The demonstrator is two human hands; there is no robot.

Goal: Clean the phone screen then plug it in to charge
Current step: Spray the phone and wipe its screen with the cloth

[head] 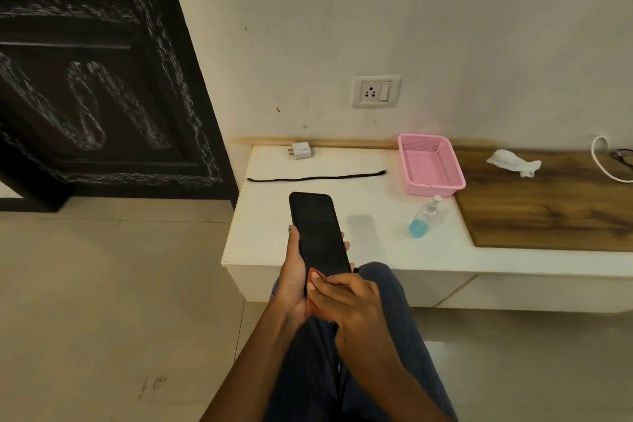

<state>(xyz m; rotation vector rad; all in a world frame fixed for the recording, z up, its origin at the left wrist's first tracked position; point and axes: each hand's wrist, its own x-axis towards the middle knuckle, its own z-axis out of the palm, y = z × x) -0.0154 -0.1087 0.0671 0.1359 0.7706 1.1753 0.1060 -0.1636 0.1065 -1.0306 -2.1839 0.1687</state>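
A black phone (318, 233) with a dark screen is held upright over the front edge of the white counter (359, 250). My left hand (294, 271) grips its left side and back. My right hand (346, 305) is closed over the phone's lower end, and something reddish shows under its fingers. A black cable (317, 177) lies straight on the counter behind the phone. A white charger adapter (300, 151) rests near the wall. The wall socket (376, 91) is above the counter. A crumpled white tissue (513, 163) lies on the wooden section at the right.
A pink plastic basket (430, 164) stands by the wall. A small spray bottle (424, 217) with blue liquid lies on its side right of the phone. A white cord (603, 164) loops at far right. A dark carved door (96, 79) is at left.
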